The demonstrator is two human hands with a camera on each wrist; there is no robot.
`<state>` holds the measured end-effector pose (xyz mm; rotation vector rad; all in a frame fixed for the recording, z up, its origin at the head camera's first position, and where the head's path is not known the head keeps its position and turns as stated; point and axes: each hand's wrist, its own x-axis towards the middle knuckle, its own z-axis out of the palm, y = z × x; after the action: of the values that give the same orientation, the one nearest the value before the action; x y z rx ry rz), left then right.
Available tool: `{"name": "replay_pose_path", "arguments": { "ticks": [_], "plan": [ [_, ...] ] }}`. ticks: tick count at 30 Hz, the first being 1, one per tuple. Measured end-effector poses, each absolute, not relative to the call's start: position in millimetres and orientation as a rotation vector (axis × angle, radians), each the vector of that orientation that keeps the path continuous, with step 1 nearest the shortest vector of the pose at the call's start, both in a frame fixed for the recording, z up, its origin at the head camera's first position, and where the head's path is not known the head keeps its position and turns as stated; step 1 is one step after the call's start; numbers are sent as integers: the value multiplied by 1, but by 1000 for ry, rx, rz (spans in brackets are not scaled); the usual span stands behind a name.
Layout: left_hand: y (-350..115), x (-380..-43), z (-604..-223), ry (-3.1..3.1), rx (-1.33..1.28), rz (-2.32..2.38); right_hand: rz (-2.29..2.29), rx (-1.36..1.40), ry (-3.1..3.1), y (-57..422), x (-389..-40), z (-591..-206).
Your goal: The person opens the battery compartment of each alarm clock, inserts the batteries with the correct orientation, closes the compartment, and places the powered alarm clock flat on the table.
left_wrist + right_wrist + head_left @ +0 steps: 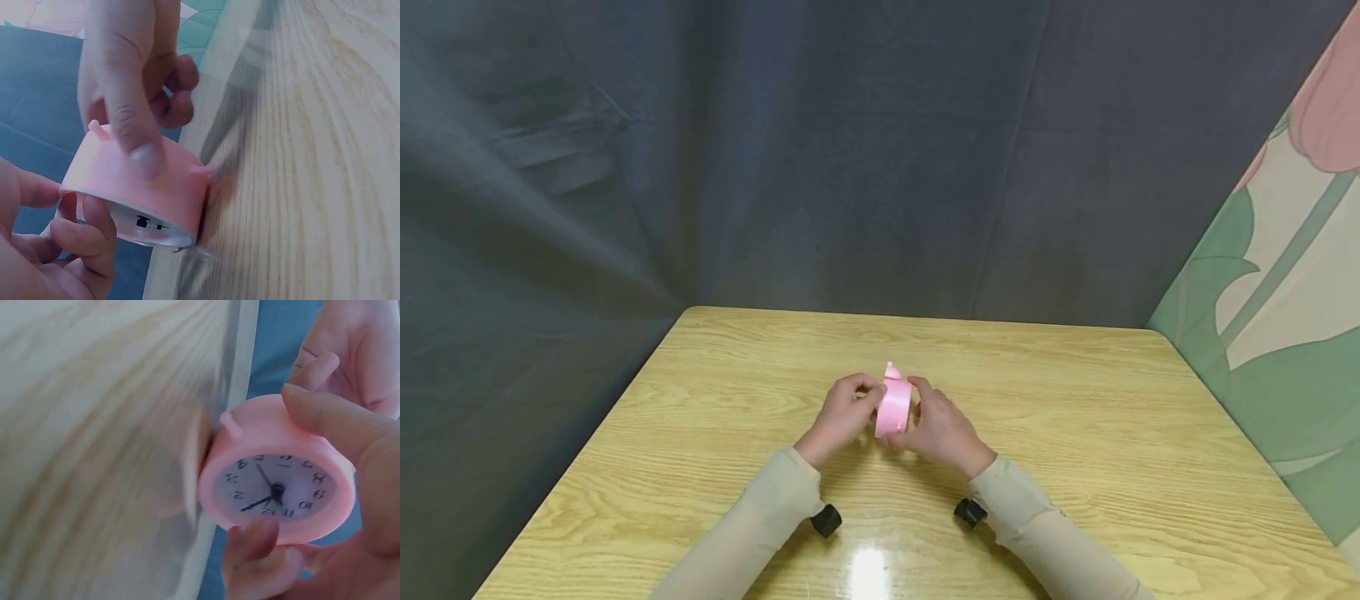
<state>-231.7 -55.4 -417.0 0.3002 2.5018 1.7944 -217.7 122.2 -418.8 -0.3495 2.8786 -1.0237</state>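
Observation:
A small pink alarm clock (894,408) is between my two hands, over the middle of the table. My right hand (943,429) grips it around the body, the thumb lying across the pink side near two short peg feet (201,169). From the other side, my left hand (842,414) pinches the rim at the back, with curled fingers against it. In the left wrist view the white back shows small black knobs (142,221). The white dial (250,481) with black numerals and hands faces the right wrist camera, turned upside down.
A light wood-grain table (715,375) extends under both arms. Dark grey cloth (865,167) hangs behind it and at the left. On the right is a flower-patterned panel (1292,333). Black wrist devices (826,520) sit at both sleeves.

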Motion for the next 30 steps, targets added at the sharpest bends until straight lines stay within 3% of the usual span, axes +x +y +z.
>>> {"name": "replay_pose_path", "arguments": {
  "ticks": [18, 30],
  "plan": [
    [-57, -232, -423, 2287, 178, 1964, -1164, -316, 2792, 135, -225, -422],
    [-58, -232, -434, 2392, 253, 1917, -1147, -361, 2876, 133, -223, -420]
  ]
}}
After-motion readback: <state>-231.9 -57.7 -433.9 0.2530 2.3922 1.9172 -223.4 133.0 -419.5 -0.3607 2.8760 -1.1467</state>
